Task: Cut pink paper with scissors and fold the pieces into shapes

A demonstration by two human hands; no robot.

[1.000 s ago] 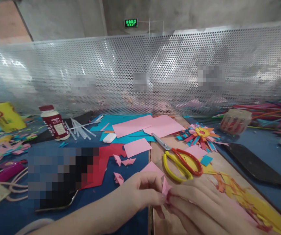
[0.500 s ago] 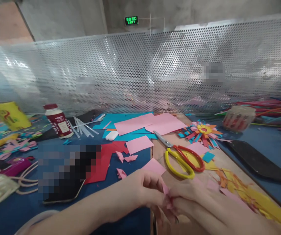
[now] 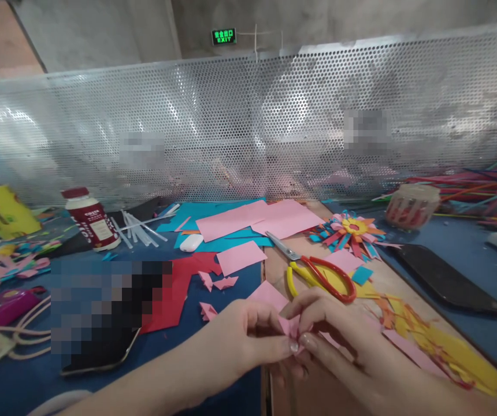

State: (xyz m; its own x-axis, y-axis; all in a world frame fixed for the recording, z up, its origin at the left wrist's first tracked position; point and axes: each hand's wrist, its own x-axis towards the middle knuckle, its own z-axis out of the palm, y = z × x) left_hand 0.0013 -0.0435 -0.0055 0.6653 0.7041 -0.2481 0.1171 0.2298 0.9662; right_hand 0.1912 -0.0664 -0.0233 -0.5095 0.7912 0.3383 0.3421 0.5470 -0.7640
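A small folded piece of pink paper is pinched between both hands, low in the middle of the view. My left hand grips its left side with thumb and fingers. From the other side, my right hand holds it with thumb and forefinger, so the fingers hide part of it. Several small folded pink paper pieces lie on the blue mat to the left. Just behind my hands is a pink sheet. Scissors with red and yellow handles lie beyond my right hand, partly covered by it.
Pink sheets rest on blue paper at the back. Left are red paper, a blurred-out dark phone and a bottle. Right are a paper flower, a black phone and yellow scraps. A perforated metal panel stands behind.
My right hand has lifted and its fingers have curled up, showing more of the folded pink paper. The view has shifted slightly, so table items appear further left.
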